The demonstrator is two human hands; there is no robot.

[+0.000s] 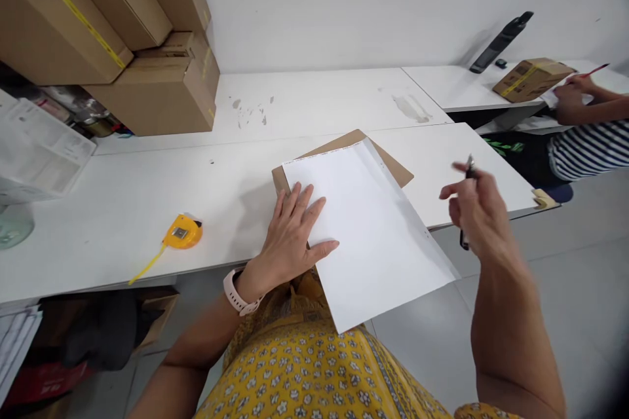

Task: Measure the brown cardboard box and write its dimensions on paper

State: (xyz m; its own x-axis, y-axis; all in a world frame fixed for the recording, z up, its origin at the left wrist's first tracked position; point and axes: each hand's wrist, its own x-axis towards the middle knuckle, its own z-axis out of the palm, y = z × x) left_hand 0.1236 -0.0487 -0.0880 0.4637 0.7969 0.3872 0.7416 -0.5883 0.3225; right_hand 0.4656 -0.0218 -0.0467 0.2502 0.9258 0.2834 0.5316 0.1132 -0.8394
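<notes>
White sheet (373, 236): lies skewed on a brown card (393, 167); near corner hangs past the table (122, 209) edge, over the lap.
Left hand (295, 236): palm down on the sheet's left part, fingers spread flat, pinning it.
Right hand (479, 213): raised right of the sheet, fingers closed round a dark pen (470, 167); clear of the paper.
Risk: overhanging corner has no support. If the palm lifts, the sheet could slide off the card. Pen pressure there would likely crease it.
Edges, room: bare tabletop left towards the yellow tape measure (183, 232) and beyond the card; table's right corner is close.
Far: cardboard boxes (162, 95) stacked far left; co-worker's hand (572, 95) far right, well apart.
</notes>
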